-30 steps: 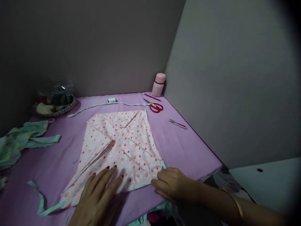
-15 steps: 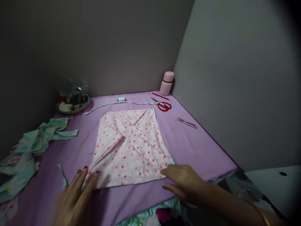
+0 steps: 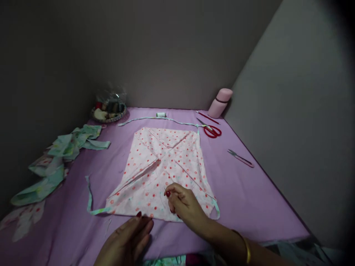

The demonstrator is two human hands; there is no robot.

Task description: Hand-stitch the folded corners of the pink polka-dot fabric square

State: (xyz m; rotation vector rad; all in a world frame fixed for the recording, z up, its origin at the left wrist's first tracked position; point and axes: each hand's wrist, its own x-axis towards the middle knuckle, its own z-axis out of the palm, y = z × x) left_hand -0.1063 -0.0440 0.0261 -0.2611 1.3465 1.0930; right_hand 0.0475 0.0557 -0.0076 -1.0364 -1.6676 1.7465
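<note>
We are pinching one needle (image 3: 165, 189) in our right hand (image 3: 183, 205), over one cloth (image 3: 169, 166) lying central, our left hand (image 3: 126, 234) resting half open, seemingly empty, by its near edge, one snips (image 3: 242, 159) lying right

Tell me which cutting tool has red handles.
The scissors, by the pink bottle, with looped red handles. The snips, farther right in the view, have a pale pink handle instead.
</note>
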